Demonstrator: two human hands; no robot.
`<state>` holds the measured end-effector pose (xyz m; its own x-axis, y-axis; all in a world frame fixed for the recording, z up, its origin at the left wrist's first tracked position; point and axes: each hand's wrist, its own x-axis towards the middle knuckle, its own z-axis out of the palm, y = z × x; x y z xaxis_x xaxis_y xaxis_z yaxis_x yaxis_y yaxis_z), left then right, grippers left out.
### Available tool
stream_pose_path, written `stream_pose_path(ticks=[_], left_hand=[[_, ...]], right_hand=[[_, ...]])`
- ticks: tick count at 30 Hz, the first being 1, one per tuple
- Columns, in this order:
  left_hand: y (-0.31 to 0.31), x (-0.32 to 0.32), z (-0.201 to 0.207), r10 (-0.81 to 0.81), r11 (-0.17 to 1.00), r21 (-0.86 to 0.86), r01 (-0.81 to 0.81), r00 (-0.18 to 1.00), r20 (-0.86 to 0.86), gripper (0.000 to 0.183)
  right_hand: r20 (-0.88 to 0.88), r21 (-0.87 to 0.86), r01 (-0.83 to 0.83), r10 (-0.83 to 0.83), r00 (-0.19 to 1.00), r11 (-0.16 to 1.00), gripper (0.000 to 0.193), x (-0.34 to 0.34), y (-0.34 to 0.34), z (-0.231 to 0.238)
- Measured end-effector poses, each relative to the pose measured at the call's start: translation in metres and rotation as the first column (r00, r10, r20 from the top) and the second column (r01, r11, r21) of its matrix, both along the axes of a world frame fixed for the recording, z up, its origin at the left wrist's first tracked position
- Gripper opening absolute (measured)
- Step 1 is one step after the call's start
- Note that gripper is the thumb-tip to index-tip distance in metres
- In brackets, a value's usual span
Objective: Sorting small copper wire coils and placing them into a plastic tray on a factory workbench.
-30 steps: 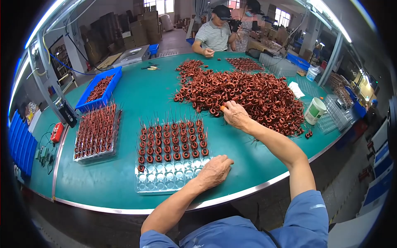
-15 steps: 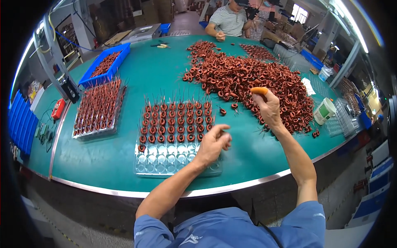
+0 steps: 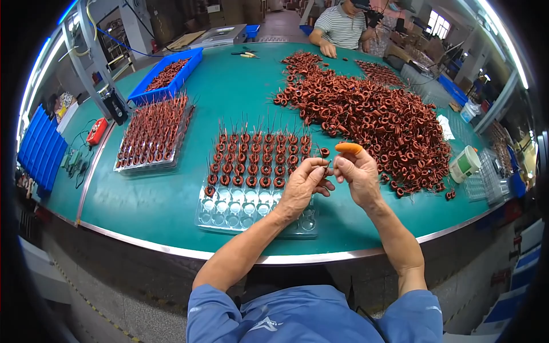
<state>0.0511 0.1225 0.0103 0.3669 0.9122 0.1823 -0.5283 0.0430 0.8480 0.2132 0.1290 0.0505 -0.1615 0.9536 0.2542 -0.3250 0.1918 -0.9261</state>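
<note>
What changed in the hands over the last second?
The right hand left the coil pile and came in toward the body; the left hand lifted off the clear tray to meet it, both pinching a small coil. Trays and pile unchanged.

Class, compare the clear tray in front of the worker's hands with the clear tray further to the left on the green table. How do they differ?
The near tray is only partly filled: its front rows of pockets are bare, while the left tray looks full throughout. The near tray lies square to the worker; the left tray sits slanted beside the blue bin. The left hand and right hand work over the near tray; none reach the left one. Both hold upright copper coils.
</note>
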Motion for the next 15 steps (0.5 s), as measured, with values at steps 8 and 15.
stream_pose_path(ticks=[8,15], left_hand=[[0.004,-0.004,0.011,-0.039,0.997,-0.068,0.032,0.994,-0.101,0.023],[-0.001,-0.014,0.017,-0.196,0.949,-0.258,0.18,0.98,-0.04,0.022]], right_hand=[[0.336,0.306,0.082,-0.188,0.923,0.949,0.047,0.016,0.011,-0.008],[0.592,0.575,-0.216,-0.219,0.776,0.789,0.037,0.019,0.002,-0.002]])
